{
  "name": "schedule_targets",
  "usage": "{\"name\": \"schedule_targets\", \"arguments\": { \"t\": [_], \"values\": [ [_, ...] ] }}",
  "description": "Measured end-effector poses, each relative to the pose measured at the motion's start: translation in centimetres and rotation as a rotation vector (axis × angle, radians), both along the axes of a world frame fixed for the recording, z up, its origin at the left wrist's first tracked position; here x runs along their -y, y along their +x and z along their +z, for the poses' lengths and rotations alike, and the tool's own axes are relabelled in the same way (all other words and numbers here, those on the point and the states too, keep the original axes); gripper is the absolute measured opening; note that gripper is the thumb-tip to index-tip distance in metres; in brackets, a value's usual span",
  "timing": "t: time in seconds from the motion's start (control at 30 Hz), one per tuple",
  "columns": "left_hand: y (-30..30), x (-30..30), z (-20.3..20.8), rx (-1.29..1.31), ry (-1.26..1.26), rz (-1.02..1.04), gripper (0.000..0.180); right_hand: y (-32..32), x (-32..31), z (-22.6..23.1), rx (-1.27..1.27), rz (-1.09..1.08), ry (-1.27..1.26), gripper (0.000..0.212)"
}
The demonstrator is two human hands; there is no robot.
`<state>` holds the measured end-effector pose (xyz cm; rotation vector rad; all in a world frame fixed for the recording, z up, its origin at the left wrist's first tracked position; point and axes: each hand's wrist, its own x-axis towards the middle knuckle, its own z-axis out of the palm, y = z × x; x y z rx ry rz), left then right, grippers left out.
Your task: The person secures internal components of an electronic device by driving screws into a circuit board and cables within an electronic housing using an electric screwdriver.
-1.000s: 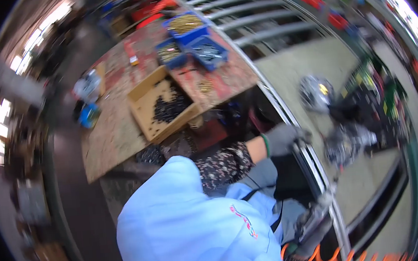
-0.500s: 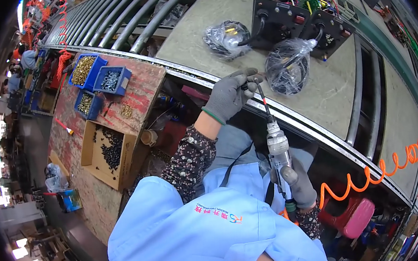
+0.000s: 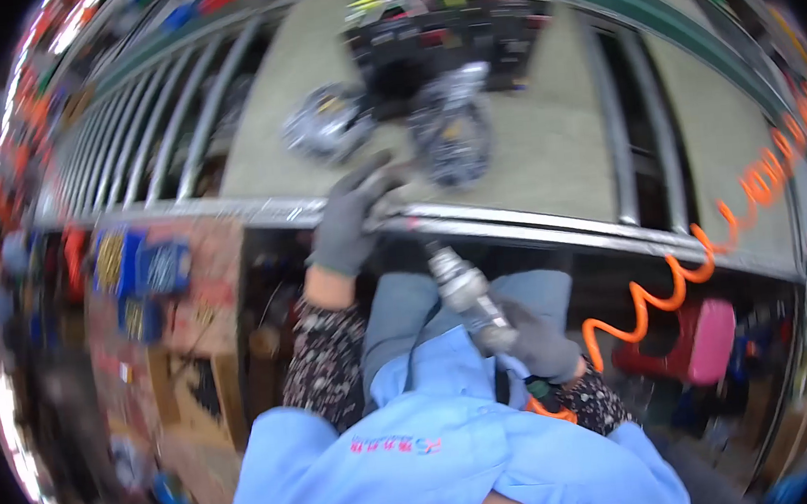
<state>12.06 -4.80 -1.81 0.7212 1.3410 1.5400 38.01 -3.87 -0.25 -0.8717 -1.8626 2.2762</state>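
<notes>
My right hand (image 3: 538, 344), in a grey glove, is wrapped round a silver air screwdriver (image 3: 469, 289) that points up and to the left. Its bit reaches toward my left hand (image 3: 353, 220), also gloved in grey, above the metal rail at the bench's near edge. The left fingers are bent together near the bit's tip; whatever they hold is blurred and hidden. Just beyond them, two plastic-bagged black cables (image 3: 451, 140) lie on the bench in front of black-panelled electronic units (image 3: 501, 47) with exposed wires.
At the left, a worn red table (image 3: 212, 312) carries blue bins (image 3: 163, 267) of small hardware and a cardboard box (image 3: 228, 387) with black pieces. An orange coiled hose (image 3: 653, 302) stretches along the right. A pink stool (image 3: 714, 340) is below. Metal rollers (image 3: 158, 129) lie far left.
The whole view has swung and blurred, so the bench looks more level. The screwdriver now leans left instead of standing nearly upright. Both hands stay close to the same bench edge.
</notes>
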Motion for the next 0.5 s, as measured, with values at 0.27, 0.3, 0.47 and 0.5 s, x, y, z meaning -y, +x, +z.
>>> {"name": "schedule_targets", "arguments": {
  "t": [0.27,0.3,0.47,0.5],
  "values": [
    [-0.6,-0.6,1.0,-0.145,-0.067,-0.264,0.042,1.4,0.3,-2.1,-0.120,-0.056,-0.038,0.043],
    [-0.6,-0.6,1.3,-0.188,-0.077,-0.285,0.044,1.4,0.5,-2.0,-0.127,-0.054,-0.048,0.042],
    [-0.2,-1.3,2.4,-0.342,-0.091,-0.320,0.034,1.5,0.2,-1.2,-0.145,-0.070,-0.131,0.038],
    [0.1,-1.5,2.6,-0.389,-0.031,-0.281,0.034,1.4,0.3,-1.7,-0.152,-0.085,-0.085,0.034]
  ]
}}
